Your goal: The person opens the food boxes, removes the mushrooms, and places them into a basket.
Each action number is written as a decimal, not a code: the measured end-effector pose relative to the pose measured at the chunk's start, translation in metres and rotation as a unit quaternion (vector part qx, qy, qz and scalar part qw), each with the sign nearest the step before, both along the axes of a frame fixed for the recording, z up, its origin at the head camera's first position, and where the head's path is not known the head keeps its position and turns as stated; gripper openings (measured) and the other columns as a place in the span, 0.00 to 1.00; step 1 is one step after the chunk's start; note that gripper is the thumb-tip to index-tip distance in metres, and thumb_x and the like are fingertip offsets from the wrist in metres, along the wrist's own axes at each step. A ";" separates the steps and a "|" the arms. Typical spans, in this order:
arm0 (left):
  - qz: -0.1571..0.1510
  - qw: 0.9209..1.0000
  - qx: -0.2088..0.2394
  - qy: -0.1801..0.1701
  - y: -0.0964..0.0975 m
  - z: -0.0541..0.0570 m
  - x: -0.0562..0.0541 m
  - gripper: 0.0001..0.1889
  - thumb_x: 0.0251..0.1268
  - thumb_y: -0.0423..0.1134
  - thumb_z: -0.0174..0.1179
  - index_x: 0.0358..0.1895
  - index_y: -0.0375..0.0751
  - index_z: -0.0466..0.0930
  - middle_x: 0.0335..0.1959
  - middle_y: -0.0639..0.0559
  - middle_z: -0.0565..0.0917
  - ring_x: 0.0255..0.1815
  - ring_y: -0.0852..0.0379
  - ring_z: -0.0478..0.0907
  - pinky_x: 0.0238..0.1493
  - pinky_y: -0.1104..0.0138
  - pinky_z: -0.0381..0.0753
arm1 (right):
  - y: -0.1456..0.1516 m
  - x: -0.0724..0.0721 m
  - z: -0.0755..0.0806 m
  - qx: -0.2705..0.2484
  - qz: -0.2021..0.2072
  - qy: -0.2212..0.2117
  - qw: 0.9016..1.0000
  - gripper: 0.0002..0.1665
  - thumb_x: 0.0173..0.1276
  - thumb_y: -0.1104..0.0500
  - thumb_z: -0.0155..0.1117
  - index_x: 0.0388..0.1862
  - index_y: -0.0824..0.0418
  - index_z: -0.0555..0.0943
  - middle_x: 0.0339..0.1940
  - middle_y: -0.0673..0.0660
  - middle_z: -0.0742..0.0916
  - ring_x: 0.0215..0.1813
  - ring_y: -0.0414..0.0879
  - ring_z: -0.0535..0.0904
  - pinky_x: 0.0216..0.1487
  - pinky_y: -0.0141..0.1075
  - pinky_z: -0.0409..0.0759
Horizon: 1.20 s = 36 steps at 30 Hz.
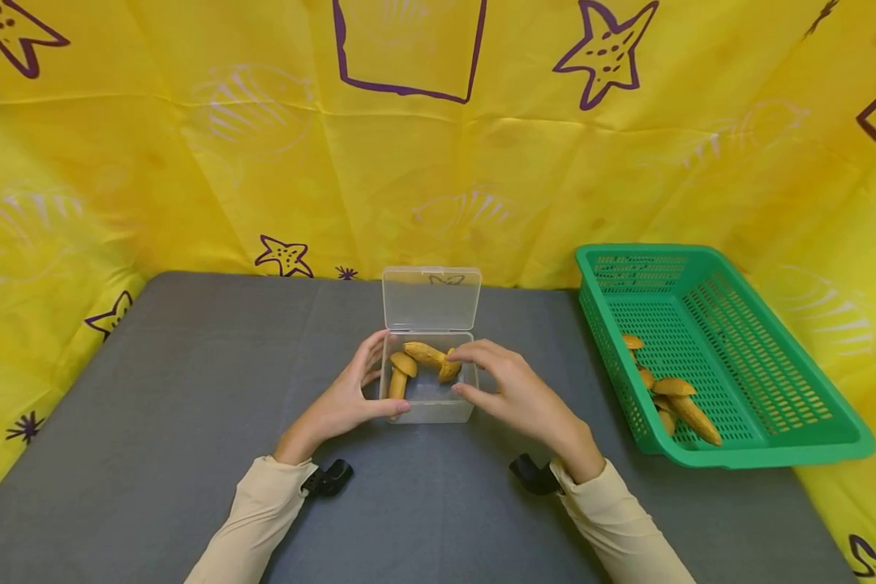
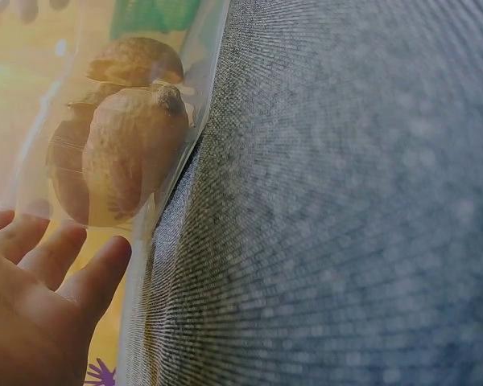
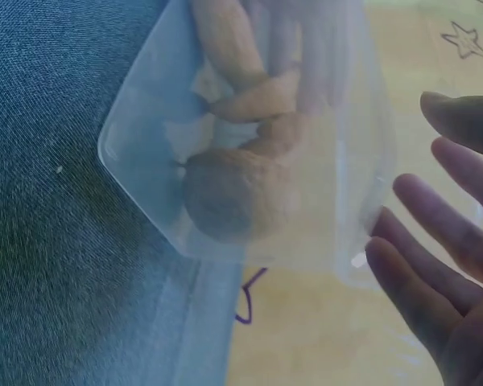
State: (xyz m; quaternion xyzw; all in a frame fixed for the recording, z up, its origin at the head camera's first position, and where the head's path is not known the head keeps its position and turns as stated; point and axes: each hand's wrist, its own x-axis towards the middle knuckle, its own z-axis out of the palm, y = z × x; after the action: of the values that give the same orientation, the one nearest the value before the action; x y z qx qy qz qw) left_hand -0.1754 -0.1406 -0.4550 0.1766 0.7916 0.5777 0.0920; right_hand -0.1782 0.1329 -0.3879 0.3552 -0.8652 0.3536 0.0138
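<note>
A small clear plastic box stands on the table with its hinged lid raised at the back. Inside, one brown mushroom lies along the left wall, and another mushroom slants across the back toward the right. My left hand holds the box's left side, thumb over the front corner and fingers along the side wall. At the right rim hovers my right hand, its fingers spread and loosely bent, fingertips close over the mushroom at the right. In the right wrist view, nothing lies between these fingers.
To the right, a green perforated basket holds several brown mushrooms near its front left corner. A grey cloth covers the table. Behind it hangs a yellow patterned curtain.
</note>
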 end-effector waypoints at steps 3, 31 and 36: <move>-0.002 1.000 0.002 0.001 0.000 0.000 0.000 0.55 0.56 0.41 0.74 0.79 0.48 0.41 0.81 0.45 0.50 0.82 0.42 0.46 0.76 0.40 0.57 | -0.005 -0.004 -0.002 0.008 0.010 0.014 1.000 0.21 0.66 0.60 0.70 0.56 0.63 0.81 0.53 0.55 0.85 0.58 0.50 0.81 0.61 0.46 0.80; -0.003 1.000 0.009 -0.007 0.001 0.002 0.000 0.55 0.57 0.42 0.74 0.79 0.50 0.41 0.82 0.45 0.49 0.82 0.42 0.46 0.76 0.40 0.57 | -0.042 -0.033 -0.010 0.117 0.054 0.000 0.992 0.29 0.61 0.62 0.74 0.62 0.62 0.79 0.59 0.57 0.85 0.63 0.52 0.79 0.64 0.45 0.79; -0.002 1.000 0.008 -0.006 0.001 0.002 0.000 0.55 0.57 0.42 0.74 0.79 0.50 0.41 0.81 0.45 0.49 0.82 0.43 0.46 0.76 0.40 0.57 | -0.044 -0.035 -0.013 0.112 0.047 0.006 0.993 0.30 0.61 0.63 0.74 0.62 0.63 0.78 0.59 0.58 0.84 0.64 0.53 0.79 0.65 0.46 0.78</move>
State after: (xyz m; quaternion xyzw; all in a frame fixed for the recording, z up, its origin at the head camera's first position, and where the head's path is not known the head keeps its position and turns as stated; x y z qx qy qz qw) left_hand -0.1752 -0.1395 -0.4526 0.1750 0.7861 0.5848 0.0967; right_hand -0.2136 0.0894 -0.4008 0.3971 -0.8816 0.2523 -0.0378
